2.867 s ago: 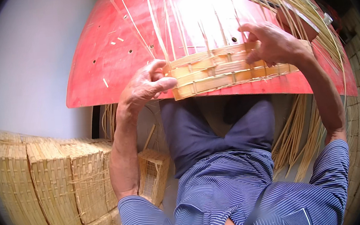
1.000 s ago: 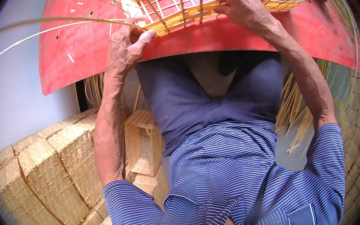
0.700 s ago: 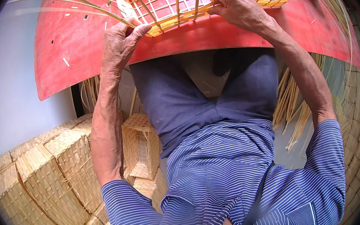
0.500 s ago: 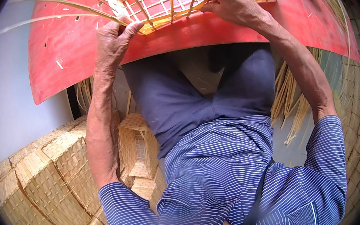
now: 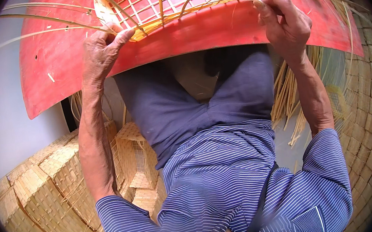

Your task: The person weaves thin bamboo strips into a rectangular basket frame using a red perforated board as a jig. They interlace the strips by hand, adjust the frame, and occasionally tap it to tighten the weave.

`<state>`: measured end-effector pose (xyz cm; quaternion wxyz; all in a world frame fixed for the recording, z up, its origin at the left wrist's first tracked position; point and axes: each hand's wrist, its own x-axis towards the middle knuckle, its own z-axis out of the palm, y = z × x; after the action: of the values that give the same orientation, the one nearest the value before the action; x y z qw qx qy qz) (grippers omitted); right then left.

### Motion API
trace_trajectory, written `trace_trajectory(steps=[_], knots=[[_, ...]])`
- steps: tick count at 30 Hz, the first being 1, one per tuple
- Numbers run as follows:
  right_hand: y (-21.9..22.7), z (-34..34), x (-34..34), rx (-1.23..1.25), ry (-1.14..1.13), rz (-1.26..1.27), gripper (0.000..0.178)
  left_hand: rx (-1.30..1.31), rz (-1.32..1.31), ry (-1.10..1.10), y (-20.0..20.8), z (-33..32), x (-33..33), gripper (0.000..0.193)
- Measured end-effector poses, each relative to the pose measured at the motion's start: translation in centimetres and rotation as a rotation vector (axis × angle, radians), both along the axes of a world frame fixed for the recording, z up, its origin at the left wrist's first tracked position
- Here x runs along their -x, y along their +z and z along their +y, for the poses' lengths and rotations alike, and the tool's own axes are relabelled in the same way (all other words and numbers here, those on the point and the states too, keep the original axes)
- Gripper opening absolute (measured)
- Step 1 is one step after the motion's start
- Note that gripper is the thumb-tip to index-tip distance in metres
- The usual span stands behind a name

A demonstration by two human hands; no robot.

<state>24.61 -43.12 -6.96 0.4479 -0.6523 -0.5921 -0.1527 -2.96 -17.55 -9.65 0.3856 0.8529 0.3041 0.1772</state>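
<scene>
An open-weave bamboo basket (image 5: 193,9) lies at the far edge of my view, with loose strips sticking up and out of it. My left hand (image 5: 104,47) is closed in a pinch on its near left corner, where a long bamboo strip (image 5: 49,22) runs out to the left. By the right end of the near rim is my right hand (image 5: 287,24). Its index fingertip is at the rim, the thumb a little apart from it and the other fingers curled. I see nothing clearly held there.
Under the basket is a red board (image 5: 72,69) with a curved near edge over my legs. Woven bamboo baskets (image 5: 49,198) are stacked at lower left. A bundle of loose strips (image 5: 289,100) hangs at right, before a wall of woven pieces (image 5: 370,119).
My right hand has moved right along the near rim from its middle to its right end and loosened. The left hand keeps its pinch at the corner; the view has shifted slightly.
</scene>
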Motion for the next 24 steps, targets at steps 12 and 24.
trace_trajectory(steps=[12, 24], knots=[[-2.6, 2.7, -4.5, 0.651, -0.049, 0.244, 0.029, 0.064, -0.032, -0.025, -0.7, 0.3, -0.5, 0.02], [-2.4, 5.1, -5.2, 0.683, 0.029, 0.409, 0.026, -0.026, -0.042, 0.04, -1.6, -0.5, -1.6, 0.02]])
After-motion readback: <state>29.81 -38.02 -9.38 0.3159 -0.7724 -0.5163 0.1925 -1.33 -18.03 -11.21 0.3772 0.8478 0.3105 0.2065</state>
